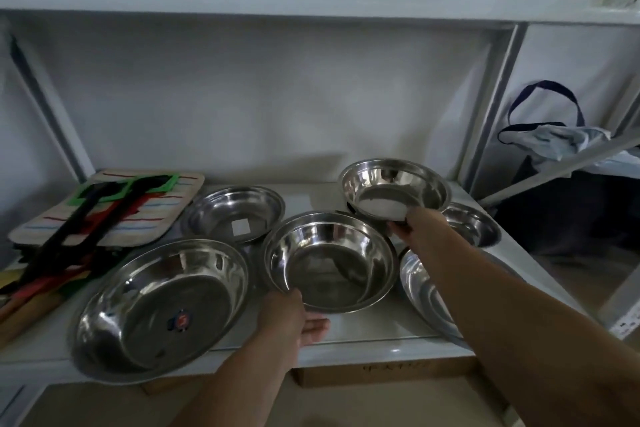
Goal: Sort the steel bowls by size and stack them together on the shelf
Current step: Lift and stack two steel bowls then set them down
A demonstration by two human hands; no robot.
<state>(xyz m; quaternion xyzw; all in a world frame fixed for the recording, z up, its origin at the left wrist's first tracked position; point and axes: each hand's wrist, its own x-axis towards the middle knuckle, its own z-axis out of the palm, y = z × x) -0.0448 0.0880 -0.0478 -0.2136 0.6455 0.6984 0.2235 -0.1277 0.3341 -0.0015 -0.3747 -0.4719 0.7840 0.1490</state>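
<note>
Several steel bowls are spread over a white shelf [374,329]. My left hand [291,317] grips the near rim of a medium bowl [329,260] at the shelf's middle. My right hand [414,222] holds a small bowl [391,185] by its near edge, lifted and tilted above the back right. The widest bowl [162,305], with a sticker inside, lies at the front left and overhangs the shelf's front edge. Another bowl [235,211] sits at the back centre. Under my right arm a wide bowl [426,291] is partly hidden. A small bowl [474,224] rests at the far right.
A striped pad [138,215] with black, red and green tools lies on the shelf's left end. Diagonal shelf braces run down both sides. A bag with a dark handle [547,135] sits in the bay to the right. A brown box edge shows below the shelf.
</note>
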